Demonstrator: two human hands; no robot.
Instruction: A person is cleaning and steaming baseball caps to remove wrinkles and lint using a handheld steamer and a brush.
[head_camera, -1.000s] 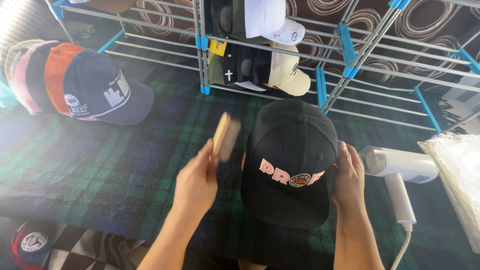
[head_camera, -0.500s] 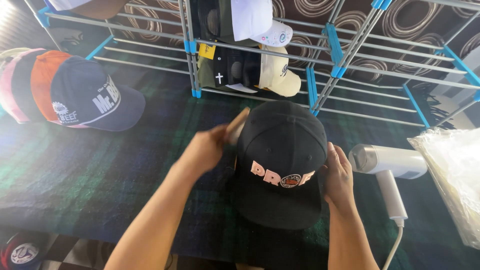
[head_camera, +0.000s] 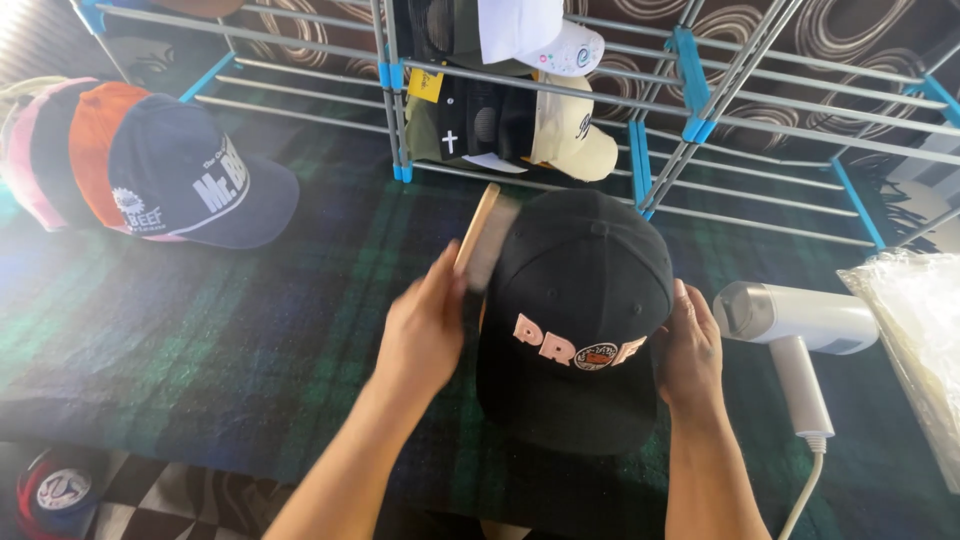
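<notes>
Left hand closed around a wooden brush, grip tight on its lower end, bristle side blurred and pressed against the left side of the black cap. Right hand cupped flat against the cap's right side, fingers curved on the crown, holding nothing else. Black cap upright in the middle of the dark green plaid cloth, brim toward the camera, pink lettering and a round patch on the front; whatever props it up from inside hidden.

Behind, a grey and blue wire rack with several caps hung in it: a cream cap, a dark one with a small white cross, a white one above, cut off by the top edge. At far left, a nested stack of caps, navy outermost, orange and pink behind, the rest cut off. To the right, a white handheld steamer lying near the right hand, cord running out of view. Clear plastic wrapping at the right edge, contents impossible to make out.
</notes>
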